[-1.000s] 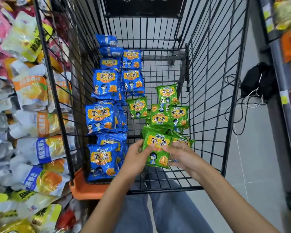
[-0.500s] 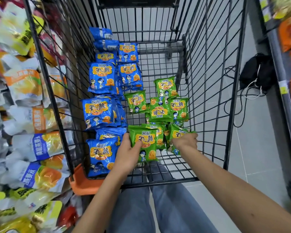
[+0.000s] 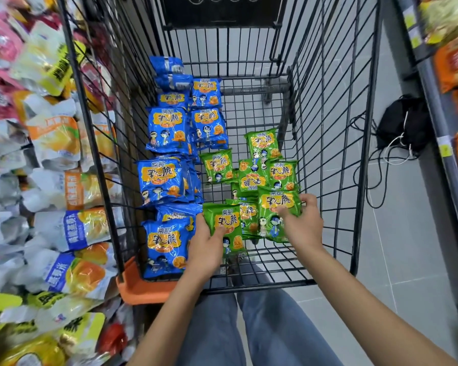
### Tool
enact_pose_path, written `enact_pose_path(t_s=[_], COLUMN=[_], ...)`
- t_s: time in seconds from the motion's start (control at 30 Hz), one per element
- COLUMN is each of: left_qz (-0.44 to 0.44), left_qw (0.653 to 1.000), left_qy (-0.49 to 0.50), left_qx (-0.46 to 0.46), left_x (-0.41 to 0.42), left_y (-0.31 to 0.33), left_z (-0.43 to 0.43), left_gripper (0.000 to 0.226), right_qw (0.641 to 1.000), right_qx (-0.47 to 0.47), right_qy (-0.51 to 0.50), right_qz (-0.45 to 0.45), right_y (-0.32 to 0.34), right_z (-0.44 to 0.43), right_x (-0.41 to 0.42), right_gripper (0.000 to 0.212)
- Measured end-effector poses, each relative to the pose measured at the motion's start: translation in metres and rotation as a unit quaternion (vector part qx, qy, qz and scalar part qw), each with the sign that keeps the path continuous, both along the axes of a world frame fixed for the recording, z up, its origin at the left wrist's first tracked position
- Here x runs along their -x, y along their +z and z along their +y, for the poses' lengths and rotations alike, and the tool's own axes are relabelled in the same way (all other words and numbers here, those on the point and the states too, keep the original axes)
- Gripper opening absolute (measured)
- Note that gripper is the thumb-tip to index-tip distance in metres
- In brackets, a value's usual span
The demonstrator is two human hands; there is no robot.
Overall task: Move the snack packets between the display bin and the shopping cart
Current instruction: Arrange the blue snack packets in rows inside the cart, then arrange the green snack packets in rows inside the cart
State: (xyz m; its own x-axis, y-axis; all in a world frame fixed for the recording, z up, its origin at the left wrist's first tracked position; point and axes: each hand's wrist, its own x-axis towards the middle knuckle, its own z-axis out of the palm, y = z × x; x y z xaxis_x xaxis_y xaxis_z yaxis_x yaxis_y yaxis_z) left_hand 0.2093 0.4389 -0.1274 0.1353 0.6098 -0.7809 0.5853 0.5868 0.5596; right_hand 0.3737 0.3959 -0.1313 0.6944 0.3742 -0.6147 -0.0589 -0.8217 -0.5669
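Closest in, the left hand (image 3: 206, 243) was gripping a green packet (image 3: 224, 224) by its left edge. The right hand (image 3: 303, 224) was clutching a second green packet (image 3: 276, 207). Both were low at the near end of the shopping cart (image 3: 331, 143). Just past them sat more green packets (image 3: 262, 170), with blue packets (image 3: 164, 178) stacked along the cart's left side right to the back.

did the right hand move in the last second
Yes. The right hand shifted right, toward the cart's right wall, onto another green packet.
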Motion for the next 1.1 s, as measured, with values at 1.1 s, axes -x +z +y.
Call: enact_pose_path(t_s=[1.1], left_qz=[-0.089], left_qw=[0.977], left_qy=[0.192], left_qx=[0.017], left_x=[0.009], left_y=[0.015], left_z=[0.043], left_gripper=[0.102], right_qw=[0.998], right_qx=[0.055], right_qy=[0.011], right_qz=[-0.037], right_y=[-0.073], right_z=[0.063], right_x=[0.005], right_gripper=[0.042])
